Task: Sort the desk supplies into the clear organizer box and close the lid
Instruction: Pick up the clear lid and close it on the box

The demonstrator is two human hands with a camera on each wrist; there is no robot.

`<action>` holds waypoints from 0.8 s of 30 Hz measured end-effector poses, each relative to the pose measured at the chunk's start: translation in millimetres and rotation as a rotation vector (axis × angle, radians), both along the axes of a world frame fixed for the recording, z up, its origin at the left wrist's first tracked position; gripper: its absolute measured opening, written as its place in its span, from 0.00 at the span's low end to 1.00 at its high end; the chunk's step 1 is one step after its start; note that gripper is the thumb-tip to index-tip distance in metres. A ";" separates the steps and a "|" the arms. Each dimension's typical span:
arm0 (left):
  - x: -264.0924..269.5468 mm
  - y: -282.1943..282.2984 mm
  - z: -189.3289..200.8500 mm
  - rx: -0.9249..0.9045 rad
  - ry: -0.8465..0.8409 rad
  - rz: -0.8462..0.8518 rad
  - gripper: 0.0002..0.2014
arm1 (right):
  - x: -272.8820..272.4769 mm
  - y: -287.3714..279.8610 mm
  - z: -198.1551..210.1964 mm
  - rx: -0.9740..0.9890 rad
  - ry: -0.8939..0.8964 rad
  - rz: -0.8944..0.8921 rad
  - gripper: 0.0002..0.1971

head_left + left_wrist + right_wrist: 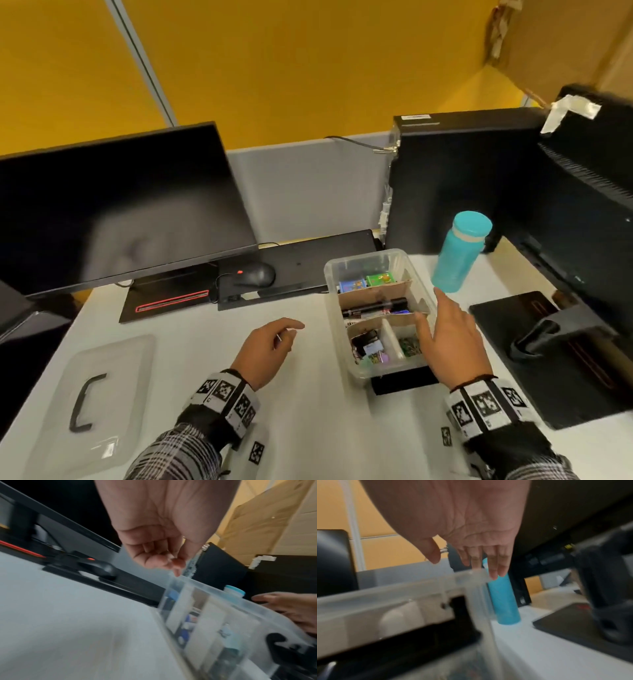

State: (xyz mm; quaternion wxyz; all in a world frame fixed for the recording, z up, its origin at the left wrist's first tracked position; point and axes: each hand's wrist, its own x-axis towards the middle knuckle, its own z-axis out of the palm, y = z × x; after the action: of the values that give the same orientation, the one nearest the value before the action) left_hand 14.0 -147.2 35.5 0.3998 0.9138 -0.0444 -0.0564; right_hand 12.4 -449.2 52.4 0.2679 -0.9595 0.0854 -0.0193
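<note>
The clear organizer box [330,308] stands open on the white desk, split by cardboard dividers. It holds small colourful boxes [368,281] at the far end, a black marker [376,306] in the middle, binder clips [371,347] and a heap of small clips [409,345] at the near end. Its clear lid [113,370] with a black handle lies flat at the left. My left hand [291,334] hovers left of the box [223,615], fingers curled, pinching a small silvery item [278,337]. My right hand [430,308] is spread flat over the box's right rim [402,592].
A teal bottle [459,257] stands just behind the box's right corner. A monitor [120,205], mouse [255,274] and keyboard [308,263] line the back. A black tower [462,178] and a second monitor's stand [534,342] crowd the right. A flat black object [404,382] lies under the box's near end.
</note>
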 end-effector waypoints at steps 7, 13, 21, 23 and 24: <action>-19.8 126.4 -20.0 0.044 -0.028 0.202 0.09 | 20.5 140.2 21.6 0.039 -0.219 0.268 0.25; -38.7 249.5 -40.9 0.210 0.066 0.483 0.11 | 17.2 282.3 -6.8 0.107 -0.087 0.647 0.26; -59.8 346.8 -59.4 0.390 0.380 0.794 0.31 | 8.7 402.4 -72.7 0.047 0.449 0.741 0.24; -64.3 355.5 -68.0 0.368 0.407 0.817 0.31 | -2.2 420.7 -82.1 -0.008 0.566 0.796 0.29; -65.8 356.0 -69.3 0.345 0.413 0.814 0.29 | -7.9 428.9 -84.7 -0.044 0.596 0.842 0.31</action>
State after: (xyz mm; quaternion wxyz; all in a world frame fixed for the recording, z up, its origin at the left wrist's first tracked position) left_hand -51.8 208.8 -33.8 0.2325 0.8796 0.4069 -0.0819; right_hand 4.5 -20.3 -32.4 0.1962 -0.8799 -0.2360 0.3627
